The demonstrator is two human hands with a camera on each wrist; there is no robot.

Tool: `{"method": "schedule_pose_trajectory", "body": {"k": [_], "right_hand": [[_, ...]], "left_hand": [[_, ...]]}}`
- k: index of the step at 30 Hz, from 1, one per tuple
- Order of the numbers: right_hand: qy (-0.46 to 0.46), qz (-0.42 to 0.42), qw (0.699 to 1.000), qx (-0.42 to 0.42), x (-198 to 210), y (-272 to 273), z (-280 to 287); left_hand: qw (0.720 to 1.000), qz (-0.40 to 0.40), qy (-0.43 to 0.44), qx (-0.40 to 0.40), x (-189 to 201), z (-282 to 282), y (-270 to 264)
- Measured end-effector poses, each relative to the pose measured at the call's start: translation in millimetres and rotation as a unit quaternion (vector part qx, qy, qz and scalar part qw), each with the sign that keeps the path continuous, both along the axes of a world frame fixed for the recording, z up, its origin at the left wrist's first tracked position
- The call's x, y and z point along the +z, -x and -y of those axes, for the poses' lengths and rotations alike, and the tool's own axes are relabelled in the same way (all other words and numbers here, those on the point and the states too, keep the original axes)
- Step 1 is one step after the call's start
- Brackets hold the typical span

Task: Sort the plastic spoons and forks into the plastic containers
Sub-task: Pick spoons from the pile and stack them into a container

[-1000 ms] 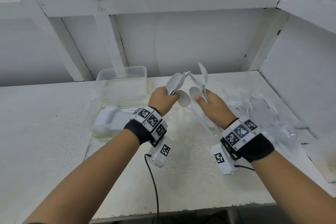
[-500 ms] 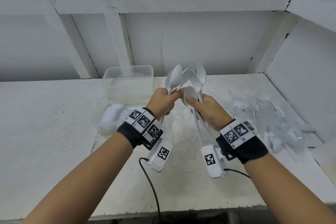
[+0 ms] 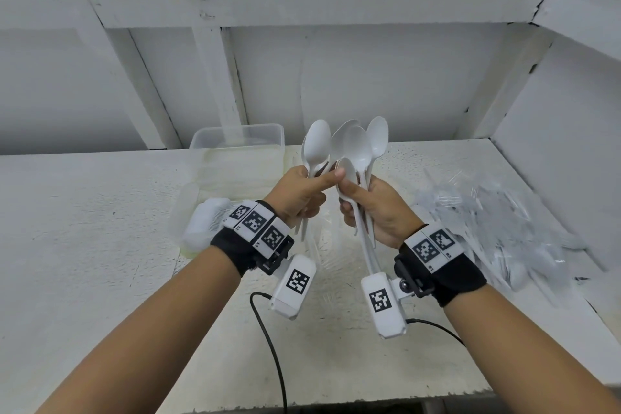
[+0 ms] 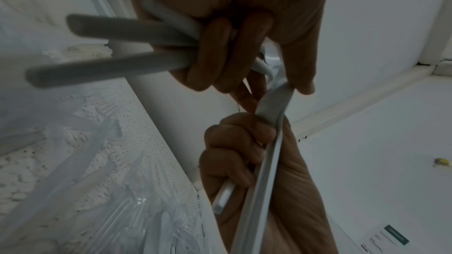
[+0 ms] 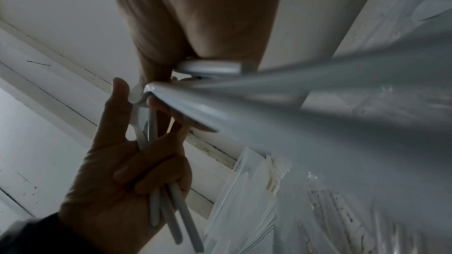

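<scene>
both hands are raised above the counter (image 3: pixel 100 262), thumbs meeting. the left hand (image 3: pixel 295 193) has its fingers curled round a few white spoons (image 3: pixel 316 148), bowls up. the right hand (image 3: pixel 376 208) grips its own bunch of spoons (image 3: pixel 358 148), handles hanging past the wrist. to the right lies a blurred pile of clear cutlery (image 3: pixel 504 222). left, a container (image 3: pixel 188 222) holds white cutlery; behind it stands another container (image 3: pixel 235 135).

Two hands raised: left hand (image 3: pixel 300 191), right hand (image 3: pixel 379 208). White spoons (image 3: pixel 356 145) held between them: five bowls visible, some overlapping. Clear containers (image 3: pixel 235 138): two. Loose heap of clear cutlery (image 3: pixel 497 222) on the bench (image 3: pixel 84 245): too blurred to count.
</scene>
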State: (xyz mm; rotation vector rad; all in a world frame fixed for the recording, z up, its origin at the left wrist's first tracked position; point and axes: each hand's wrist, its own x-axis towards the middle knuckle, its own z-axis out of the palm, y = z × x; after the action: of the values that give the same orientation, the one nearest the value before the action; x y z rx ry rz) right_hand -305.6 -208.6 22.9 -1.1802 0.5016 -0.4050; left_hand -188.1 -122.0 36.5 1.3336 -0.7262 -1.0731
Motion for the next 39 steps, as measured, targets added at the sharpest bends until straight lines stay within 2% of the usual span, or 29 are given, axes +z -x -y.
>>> {"method": "schedule_pose_trajectory", "body": {"k": [6,11,17,21,26,30,32,39], "right_hand": [[-0.013,-0.012,1.0,-0.017,0,-5,-3],[0.031,-0.032,0.997,-0.066,2,-8,-4],[0.096,-0.04,0.99,-0.1,4,-9,-11],[0.194,-0.091,0.969,-0.126,-1,-4,-6],[0.281,-0.109,0.946,-0.118,-5,3,9],[0.44,-0.133,0.881,-0.11,-7,6,11],[0.473,-0.134,0.863,-0.114,-9,6,6],[0.468,-0.117,0.87,-0.101,-12,6,-2]], "left_hand": [[1.0,-0.005,0.007,-0.003,-5,1,-6],[1.0,-0.002,0.005,0.029,-5,2,-6],[0.999,-0.016,0.019,0.029,-6,3,-4],[0.998,-0.013,0.037,0.058,-3,3,-5],[0.993,-0.014,0.03,0.117,-1,3,-12],[0.992,0.002,0.024,0.127,-3,5,-11],[0.99,0.004,0.014,0.138,-4,7,-7],[0.988,-0.01,0.016,0.152,-4,11,-4]]}}
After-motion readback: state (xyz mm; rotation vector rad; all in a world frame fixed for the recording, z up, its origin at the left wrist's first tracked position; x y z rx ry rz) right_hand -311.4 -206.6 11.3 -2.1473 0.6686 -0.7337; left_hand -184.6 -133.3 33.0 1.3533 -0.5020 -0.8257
